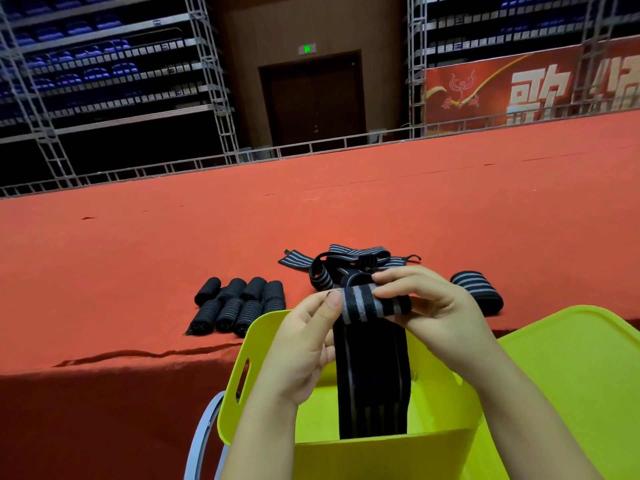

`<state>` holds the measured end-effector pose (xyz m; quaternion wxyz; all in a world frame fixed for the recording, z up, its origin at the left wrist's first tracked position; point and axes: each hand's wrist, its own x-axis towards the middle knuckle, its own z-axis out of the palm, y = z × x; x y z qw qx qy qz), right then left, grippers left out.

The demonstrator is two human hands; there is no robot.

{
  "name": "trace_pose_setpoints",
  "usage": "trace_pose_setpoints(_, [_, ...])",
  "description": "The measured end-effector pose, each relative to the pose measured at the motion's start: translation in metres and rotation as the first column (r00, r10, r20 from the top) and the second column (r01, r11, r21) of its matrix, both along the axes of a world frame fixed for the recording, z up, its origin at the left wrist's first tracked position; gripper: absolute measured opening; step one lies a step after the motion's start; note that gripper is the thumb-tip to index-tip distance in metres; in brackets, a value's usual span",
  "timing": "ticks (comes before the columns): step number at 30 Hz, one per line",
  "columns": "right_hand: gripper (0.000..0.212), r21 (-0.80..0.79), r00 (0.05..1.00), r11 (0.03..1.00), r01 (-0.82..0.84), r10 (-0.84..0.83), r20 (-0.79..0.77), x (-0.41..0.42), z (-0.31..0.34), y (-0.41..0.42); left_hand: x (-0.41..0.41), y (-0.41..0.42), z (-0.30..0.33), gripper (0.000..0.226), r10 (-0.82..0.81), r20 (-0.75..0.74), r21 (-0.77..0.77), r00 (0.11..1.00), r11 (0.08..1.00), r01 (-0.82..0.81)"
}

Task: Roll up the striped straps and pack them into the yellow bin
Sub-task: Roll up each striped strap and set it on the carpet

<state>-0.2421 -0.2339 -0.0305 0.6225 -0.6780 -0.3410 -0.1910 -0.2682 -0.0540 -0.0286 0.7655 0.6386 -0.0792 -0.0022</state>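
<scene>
I see both hands raised over the yellow bin (346, 448), working one striped strap (372, 358) between them. My left hand (304, 344) pinches the strap's top edge, thumb on the near face and fingers curled behind it. My right hand (436, 306) grips the same top end from the other side, fingers folded over a short turn of the strap where the roll begins. Below the hands the rest of the strap hangs straight down into the bin, its lower end hidden behind the bin's near wall.

Beyond the right hand's fingertips, on the red surface (138, 258), lies a tangled heap of loose striped straps (346, 263). Further out past the right hand's knuckles sits one strap in a wide loose coil (479, 289), apart from the heap. Out beyond the left hand, a cluster of tightly rolled straps (239, 304) lies in two rows, touching one another, just past the bin's far rim.

Beside the right forearm a flat yellow lid (571, 368) rests next to the bin. Under the left forearm, a pale ring-shaped rim (202, 441) shows beside the bin's handle wall; I cannot tell what it belongs to.
</scene>
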Motion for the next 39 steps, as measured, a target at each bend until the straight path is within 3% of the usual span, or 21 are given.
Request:
trace_pose_setpoints(4, [0.051, 0.031, 0.952, 0.992, -0.122, 0.126, -0.28, -0.001, 0.001, -0.006, 0.001, 0.005, -0.002, 0.055, 0.05, 0.048, -0.036, 0.998, 0.998, -0.049])
trace_pose_setpoints(7, [0.057, 0.134, 0.816, 0.936, -0.325, 0.349, -0.461, -0.006, 0.002, -0.012, 0.001, 0.007, -0.002, 0.059, 0.033, 0.071, -0.048, 0.997, 0.998, -0.03])
trace_pose_setpoints(9, [0.074, 0.131, 0.803, 0.942, -0.309, 0.333, -0.494, -0.005, 0.001, -0.012, 0.002, 0.007, -0.003, 0.056, 0.017, 0.082, -0.061, 0.996, 0.998, -0.012])
trace_pose_setpoints(12, [0.065, 0.103, 0.825, 0.98, -0.172, 0.201, -0.529, -0.004, 0.001, -0.008, 0.002, 0.005, -0.003, 0.057, 0.01, 0.105, -0.049, 0.994, 0.999, -0.005])
trace_pose_setpoints(21, [0.057, 0.2, 0.897, 0.977, -0.074, 0.153, -0.414, -0.005, -0.002, -0.007, 0.0, 0.006, -0.005, 0.066, -0.094, 0.098, 0.083, 0.991, 0.993, 0.086])
trace_pose_setpoints(30, [0.067, 0.112, 0.862, 0.977, -0.18, 0.211, -0.46, -0.006, 0.0, -0.011, -0.002, 0.004, -0.006, 0.031, -0.007, 0.157, 0.183, 0.988, 0.983, -0.023])
trace_pose_setpoints(34, [0.056, 0.095, 0.901, 0.989, -0.11, 0.139, -0.411, -0.008, 0.0, -0.01, -0.001, 0.002, -0.006, 0.035, 0.007, 0.165, 0.175, 0.986, 0.984, -0.036])
trace_pose_setpoints(39, [0.054, 0.126, 0.938, 0.992, -0.027, 0.068, -0.34, -0.009, -0.001, -0.009, -0.001, 0.0, -0.009, 0.046, -0.069, 0.056, 0.086, 0.996, 0.994, 0.064])
